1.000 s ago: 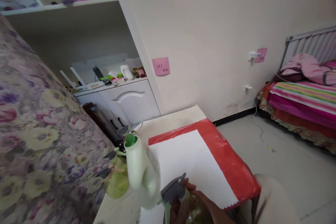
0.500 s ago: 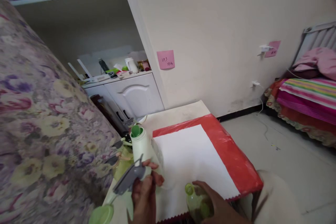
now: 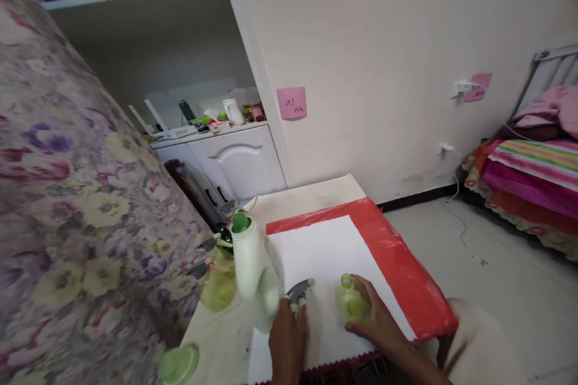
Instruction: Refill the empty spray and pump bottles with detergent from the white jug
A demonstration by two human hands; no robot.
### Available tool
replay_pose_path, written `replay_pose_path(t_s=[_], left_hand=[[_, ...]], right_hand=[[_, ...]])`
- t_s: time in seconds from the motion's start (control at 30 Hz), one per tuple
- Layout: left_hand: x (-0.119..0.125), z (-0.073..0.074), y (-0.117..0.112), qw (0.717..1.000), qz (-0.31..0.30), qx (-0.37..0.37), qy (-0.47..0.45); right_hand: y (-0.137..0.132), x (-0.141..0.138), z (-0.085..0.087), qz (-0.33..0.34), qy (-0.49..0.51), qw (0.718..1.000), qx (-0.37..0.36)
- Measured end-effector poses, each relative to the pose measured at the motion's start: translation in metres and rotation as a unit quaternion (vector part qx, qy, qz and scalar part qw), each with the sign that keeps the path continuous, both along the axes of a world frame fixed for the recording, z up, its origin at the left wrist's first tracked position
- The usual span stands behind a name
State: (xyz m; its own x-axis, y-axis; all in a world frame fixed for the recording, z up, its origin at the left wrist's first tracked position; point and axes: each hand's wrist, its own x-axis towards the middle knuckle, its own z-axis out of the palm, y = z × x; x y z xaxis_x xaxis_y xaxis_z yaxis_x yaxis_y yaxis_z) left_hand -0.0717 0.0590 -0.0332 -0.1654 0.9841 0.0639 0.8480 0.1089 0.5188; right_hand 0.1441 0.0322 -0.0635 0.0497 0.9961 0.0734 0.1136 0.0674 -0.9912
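Observation:
My left hand [image 3: 288, 337] grips a grey spray head [image 3: 298, 292] with a pale collar, held above the white sheet [image 3: 316, 258]. My right hand [image 3: 377, 319] is wrapped round the side of a see-through green bottle [image 3: 354, 304] whose round mouth faces up, uncovered. The spray head and the bottle are apart. Left of my left hand stands a tall pale green container [image 3: 248, 258] with a darker green piece [image 3: 241, 222] showing in its open top. Behind that is a yellow-green see-through bottle [image 3: 217, 286].
A pale green round lid [image 3: 178, 364] lies at the table's front left. Red plastic [image 3: 397, 258] covers the table's right side under the sheet. A flowered curtain [image 3: 90, 222] hangs close on the left. The wall [image 3: 383, 72] rises behind the table.
My left hand has brought the spray head rightward, over the sheet, and turned it. The green bottle in my right hand has moved up and right, farther onto the sheet. The view has shifted slightly.

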Motion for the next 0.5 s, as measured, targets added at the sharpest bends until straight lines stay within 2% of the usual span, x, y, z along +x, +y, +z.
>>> replay_pose_path(t_s=[0.1,0.23,0.5], left_hand=[[-0.002,-0.014,0.002,1.0,0.006,-0.025,0.017],[0.0,-0.022,0.009,0.999,0.014,-0.047,0.021],[0.01,-0.017,0.015,0.996,0.005,-0.074,0.058]], right_hand=[[0.009,-0.004,-0.006,-0.026,-0.031,0.999,0.015],[0.02,-0.007,-0.016,-0.044,-0.041,0.998,0.02],[0.032,-0.011,-0.036,-0.046,-0.062,0.996,0.04]])
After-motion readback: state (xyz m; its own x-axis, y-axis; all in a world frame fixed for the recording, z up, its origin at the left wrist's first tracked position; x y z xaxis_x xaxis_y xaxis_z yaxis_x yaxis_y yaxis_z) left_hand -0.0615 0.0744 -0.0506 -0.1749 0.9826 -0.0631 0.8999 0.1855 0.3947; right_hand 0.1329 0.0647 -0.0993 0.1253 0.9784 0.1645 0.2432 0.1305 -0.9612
